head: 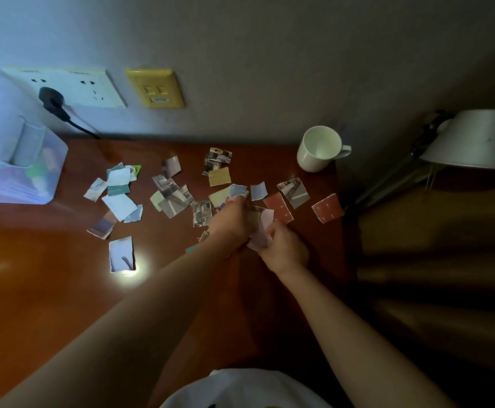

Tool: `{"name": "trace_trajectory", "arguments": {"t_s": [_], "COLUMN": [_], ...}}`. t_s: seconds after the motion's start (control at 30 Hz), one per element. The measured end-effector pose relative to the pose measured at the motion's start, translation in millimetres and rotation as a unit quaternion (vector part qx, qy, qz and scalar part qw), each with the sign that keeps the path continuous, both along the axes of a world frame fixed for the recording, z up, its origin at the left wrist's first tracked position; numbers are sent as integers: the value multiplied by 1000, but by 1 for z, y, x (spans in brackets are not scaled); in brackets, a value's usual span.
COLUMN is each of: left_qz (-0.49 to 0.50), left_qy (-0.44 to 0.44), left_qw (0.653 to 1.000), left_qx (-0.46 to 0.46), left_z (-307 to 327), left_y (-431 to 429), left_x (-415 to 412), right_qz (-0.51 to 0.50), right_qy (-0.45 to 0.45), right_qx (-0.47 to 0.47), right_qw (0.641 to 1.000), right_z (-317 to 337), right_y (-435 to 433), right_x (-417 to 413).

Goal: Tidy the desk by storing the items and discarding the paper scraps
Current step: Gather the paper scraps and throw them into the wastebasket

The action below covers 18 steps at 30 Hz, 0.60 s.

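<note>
Several torn paper scraps (119, 206) lie scattered over the brown desk (49, 290), from the left middle to the right edge. My left hand (231, 219) reaches over the scraps in the middle, its fingertips on a bluish scrap (237, 189). Close beside it, my right hand (284, 245) is closed on a small bunch of pale pink scraps (262, 228). Two red scraps (327, 207) lie just right of my hands. A white mug (318, 148) stands upright at the back right of the desk.
A clear plastic storage box (16, 166) with items inside stands at the left back. Wall sockets with a black plug (52, 98) and a yellow plate (155, 88) are above the desk. A lamp shade (475, 139) hangs off the right edge.
</note>
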<state>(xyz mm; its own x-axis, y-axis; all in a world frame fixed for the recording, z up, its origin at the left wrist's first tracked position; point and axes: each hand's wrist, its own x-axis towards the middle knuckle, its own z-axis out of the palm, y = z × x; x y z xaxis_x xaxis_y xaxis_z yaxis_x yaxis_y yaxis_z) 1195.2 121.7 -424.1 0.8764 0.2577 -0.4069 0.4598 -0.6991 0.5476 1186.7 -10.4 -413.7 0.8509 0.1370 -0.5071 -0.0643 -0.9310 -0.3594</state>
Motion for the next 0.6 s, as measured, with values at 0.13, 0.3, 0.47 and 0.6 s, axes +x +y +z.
{"name": "trace_trajectory", "arguments": {"t_s": [0.13,0.3,0.47,0.6], "left_qz": [-18,3,142,161], "left_qy": [17,26,34,74], "left_qw": [999,1000,966,946], "left_qx": [46,-17,-215,-272], "left_z": [2,3,8,12], "left_y": [1,3,5,5], "left_x": [-4,-15,-21,-22], "right_qz": [27,50,56,71], "right_qy": [-3,-23,-25,-21], "right_qx": [-19,-45,-43,-58], "right_qw": [999,997,997,996], "right_z": [1,1,3,6], "right_y": [-3,-6,-9,-10], "right_x": [2,-3,-8,-10]}}
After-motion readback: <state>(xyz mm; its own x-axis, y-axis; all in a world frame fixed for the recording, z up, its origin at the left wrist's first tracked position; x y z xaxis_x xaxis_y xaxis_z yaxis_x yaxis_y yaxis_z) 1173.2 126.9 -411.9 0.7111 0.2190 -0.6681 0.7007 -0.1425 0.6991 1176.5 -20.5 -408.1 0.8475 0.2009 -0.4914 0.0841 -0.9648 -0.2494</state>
